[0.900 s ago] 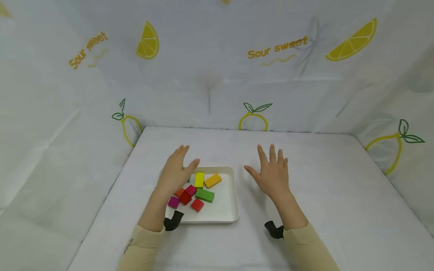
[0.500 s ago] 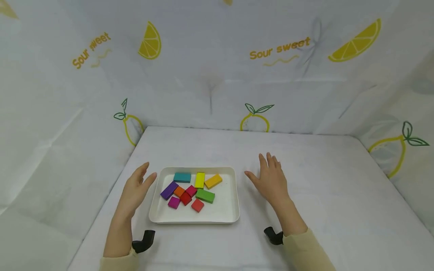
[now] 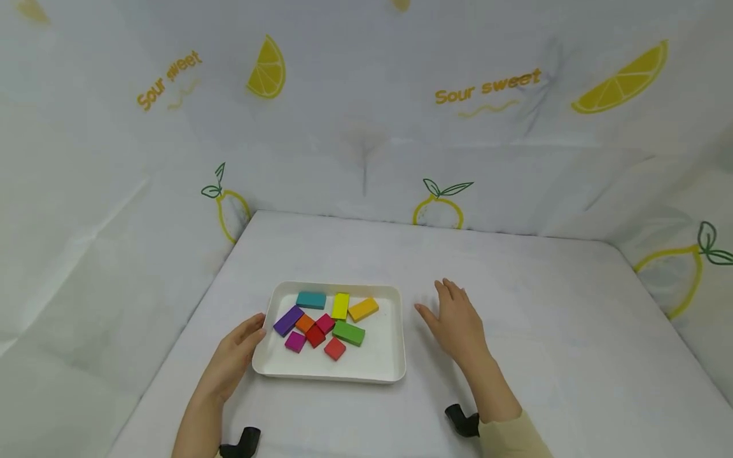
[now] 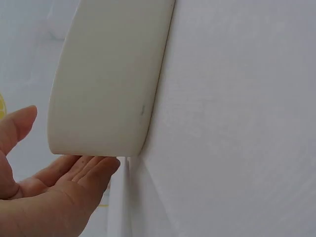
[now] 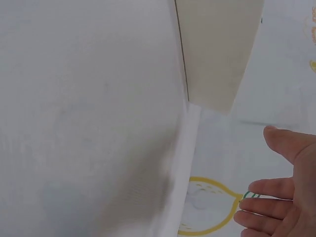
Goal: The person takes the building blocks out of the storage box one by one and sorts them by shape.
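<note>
A white rectangular tray (image 3: 375, 366) lies on the table with several coloured blocks in it. Among them are a teal block (image 3: 311, 300), a purple block (image 3: 288, 320), a yellow block (image 3: 340, 306) and a green block (image 3: 349, 333). My left hand (image 3: 231, 356) is at the tray's left side, fingers straight along the outer wall; in the left wrist view the fingertips meet the tray wall (image 4: 98, 89), with the thumb lifted apart. My right hand (image 3: 458, 324) hovers right of the tray, fingers extended, holding nothing. In the right wrist view a gap separates it from the tray wall (image 5: 217, 54).
A white cloth covers the table (image 3: 544, 331). Behind it and at both sides hang white curtains (image 3: 366, 127) printed with lemons and lettering. A black curved piece sits at each wrist, the right one (image 3: 462, 421) and the left one (image 3: 242, 443).
My left hand has drawn back from over the tray to the left, then come in against its left side. My right hand has lowered slightly toward me. The head view has tilted a little.
</note>
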### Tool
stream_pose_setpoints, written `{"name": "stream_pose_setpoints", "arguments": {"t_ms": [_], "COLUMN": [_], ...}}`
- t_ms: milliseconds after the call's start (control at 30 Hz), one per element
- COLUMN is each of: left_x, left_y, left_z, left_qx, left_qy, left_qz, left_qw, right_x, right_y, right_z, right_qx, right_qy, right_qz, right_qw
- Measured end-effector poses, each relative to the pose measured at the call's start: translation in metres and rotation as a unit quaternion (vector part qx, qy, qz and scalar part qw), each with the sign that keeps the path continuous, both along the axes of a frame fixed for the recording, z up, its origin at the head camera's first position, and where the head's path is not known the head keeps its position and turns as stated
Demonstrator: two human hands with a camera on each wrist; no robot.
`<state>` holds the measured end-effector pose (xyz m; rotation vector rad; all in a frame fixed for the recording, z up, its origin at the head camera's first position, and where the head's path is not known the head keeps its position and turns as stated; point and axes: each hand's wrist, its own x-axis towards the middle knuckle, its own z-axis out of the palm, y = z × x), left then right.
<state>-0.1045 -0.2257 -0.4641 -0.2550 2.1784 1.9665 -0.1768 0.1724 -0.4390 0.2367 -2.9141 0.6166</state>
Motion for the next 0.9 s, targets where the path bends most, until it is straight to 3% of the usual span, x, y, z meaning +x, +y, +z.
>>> {"name": "stream_pose_setpoints", "arguments": {"t_ms": [233, 600, 900], "left_x": [0.000, 0.008, 0.009], "left_y": [0.000, 0.002, 0.003], "left_z": [-0.010, -0.022, -0.026], "left_qx": [0.100, 0.109, 0.132], "left_qy": [0.018, 0.006, -0.001], "left_qz": [0.024, 0.049, 0.058], "left_qw": [0.9945, 0.9928, 0.9895], "right_x": [0.003, 0.009, 0.011], "right_y": [-0.003, -0.032, -0.070], "right_z": [-0.001, -0.003, -0.005], "right_qx": [-0.043, -0.153, -0.229], "right_qy": [0.012, 0.006, -0.070], "right_qz": [0.016, 0.080, 0.115], "right_qw": [0.999, 0.985, 0.964]}}
